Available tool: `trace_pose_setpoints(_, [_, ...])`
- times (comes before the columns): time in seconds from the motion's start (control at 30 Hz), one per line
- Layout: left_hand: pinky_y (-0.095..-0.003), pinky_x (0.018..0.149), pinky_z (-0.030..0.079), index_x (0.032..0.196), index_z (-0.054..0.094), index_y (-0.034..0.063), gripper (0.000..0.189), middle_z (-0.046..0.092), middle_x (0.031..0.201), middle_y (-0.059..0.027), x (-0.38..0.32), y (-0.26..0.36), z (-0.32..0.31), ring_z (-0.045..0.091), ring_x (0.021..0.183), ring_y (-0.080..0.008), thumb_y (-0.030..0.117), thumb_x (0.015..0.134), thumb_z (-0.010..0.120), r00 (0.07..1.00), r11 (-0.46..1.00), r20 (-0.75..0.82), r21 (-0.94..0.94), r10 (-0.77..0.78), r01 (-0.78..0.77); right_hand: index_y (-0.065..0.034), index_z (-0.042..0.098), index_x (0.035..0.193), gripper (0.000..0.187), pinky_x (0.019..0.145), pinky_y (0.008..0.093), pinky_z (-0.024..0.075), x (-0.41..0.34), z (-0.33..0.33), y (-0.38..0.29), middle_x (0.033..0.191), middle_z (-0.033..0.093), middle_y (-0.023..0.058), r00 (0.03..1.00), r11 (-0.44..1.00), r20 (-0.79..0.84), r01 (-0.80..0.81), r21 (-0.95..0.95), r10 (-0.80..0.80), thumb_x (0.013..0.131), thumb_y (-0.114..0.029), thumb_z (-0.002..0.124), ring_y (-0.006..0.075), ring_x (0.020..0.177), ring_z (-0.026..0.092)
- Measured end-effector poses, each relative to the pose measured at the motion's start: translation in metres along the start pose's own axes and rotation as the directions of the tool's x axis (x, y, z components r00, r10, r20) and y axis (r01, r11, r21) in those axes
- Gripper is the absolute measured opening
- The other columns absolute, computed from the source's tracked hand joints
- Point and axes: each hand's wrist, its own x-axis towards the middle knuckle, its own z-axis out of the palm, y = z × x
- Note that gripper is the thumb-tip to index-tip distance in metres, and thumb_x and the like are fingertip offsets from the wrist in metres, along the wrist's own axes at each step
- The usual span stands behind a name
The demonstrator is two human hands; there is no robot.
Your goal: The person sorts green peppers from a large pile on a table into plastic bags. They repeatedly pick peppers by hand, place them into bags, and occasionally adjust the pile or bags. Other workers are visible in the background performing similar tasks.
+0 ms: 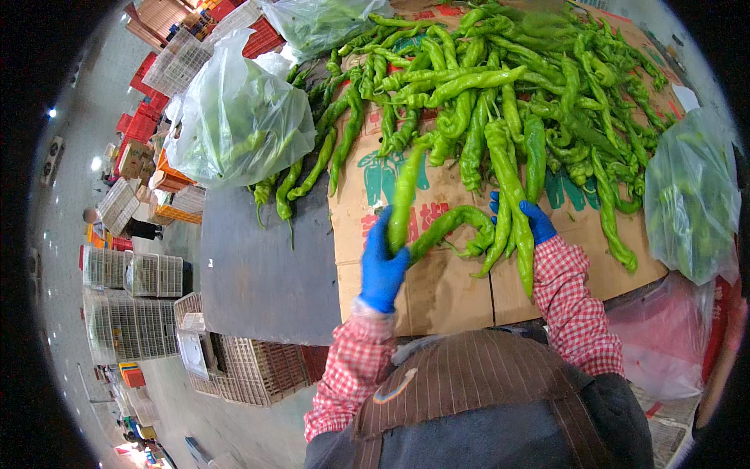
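Wearing a blue glove, my left hand (381,269) grips a long green pepper (404,196) that stands up out of the fist, slightly blurred. A curved green pepper (454,223) reaches that same hand; whether the fingers hold it too I cannot tell. My right hand (538,221), also gloved in blue, has thumb and fingers around a small bunch of long peppers (508,176), their lower ends hanging towards me. Part of the right hand is hidden behind them. Beyond both hands spreads a large heap of green peppers (469,76) on flattened printed cardboard (445,299).
A clear plastic bag of peppers (240,117) sits at the left, another bag (325,26) behind it. A third bag (694,196) stands at the right edge. The dark tabletop (263,269) shows left of the cardboard. Plastic crates (132,322) stand on the floor.
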Motion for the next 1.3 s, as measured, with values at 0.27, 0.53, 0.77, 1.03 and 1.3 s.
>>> trace_pose_setpoints(0.27, [-0.0341,0.073,0.045,0.124,0.037,0.0077,0.065,0.056,0.102,-0.0152,0.017,-0.029,0.031,0.055,0.090,-0.0282,0.018,0.067,0.068,0.974,0.638,0.191,0.767,-0.123,-0.070,-0.0006,0.028,0.127,0.067,0.096,0.0402,0.0320,0.000,0.001,0.002,0.124,0.040,0.0159,1.000,0.999,-0.001,0.009,0.036,-0.009,0.073,-0.024,0.060,0.0281,0.112,0.041])
trace_pose_setpoints(0.53, [-0.0320,0.078,0.045,0.118,0.041,0.0025,0.053,0.053,0.104,-0.0093,-0.026,-0.023,-0.037,0.053,0.093,-0.0194,0.001,0.070,0.062,0.893,0.779,0.112,-0.450,-0.436,0.437,-0.0007,0.028,0.126,0.072,0.092,0.0410,0.0369,-0.005,0.018,0.004,0.122,0.040,0.0175,0.999,0.996,0.040,-0.032,-0.084,0.036,0.067,-0.020,0.064,0.0295,0.108,0.044])
trace_pose_setpoints(0.77, [-0.0364,0.078,0.046,0.118,0.039,0.0026,0.048,0.051,0.106,-0.0101,-0.040,0.005,-0.037,0.053,0.093,-0.0215,0.009,0.075,0.058,0.910,0.624,0.240,-0.667,-0.338,0.407,-0.0030,0.042,0.118,0.060,0.086,0.0323,0.0389,0.022,0.075,0.019,0.114,0.048,0.0131,0.934,0.466,-0.033,0.147,-0.872,-0.357,0.065,-0.010,0.068,0.0246,0.102,0.049])
trace_pose_setpoints(1.03, [-0.0300,0.084,0.041,0.124,0.035,0.0029,0.061,0.050,0.111,-0.0073,-0.041,0.002,-0.011,0.049,0.100,-0.0165,0.005,0.070,0.065,0.837,0.745,0.383,-0.404,-0.390,0.531,-0.0110,0.041,0.120,0.060,0.087,0.0328,0.0383,0.010,0.133,0.017,0.111,0.049,0.0128,0.825,0.020,0.419,0.461,-0.887,-0.380,0.066,-0.007,0.064,0.0267,0.102,0.048])
trace_pose_setpoints(1.3, [-0.0280,0.078,0.043,0.115,0.047,0.0041,0.039,0.053,0.100,-0.0136,-0.041,-0.047,-0.007,0.053,0.090,-0.0184,0.007,0.077,0.057,0.982,0.978,-0.085,0.103,-0.171,0.179,-0.0126,0.051,0.103,0.043,0.074,0.0335,0.0452,0.003,0.126,0.029,0.097,0.056,0.0109,0.902,0.010,0.155,0.173,-0.985,-0.404,0.063,-0.012,0.067,0.0269,0.088,0.056])
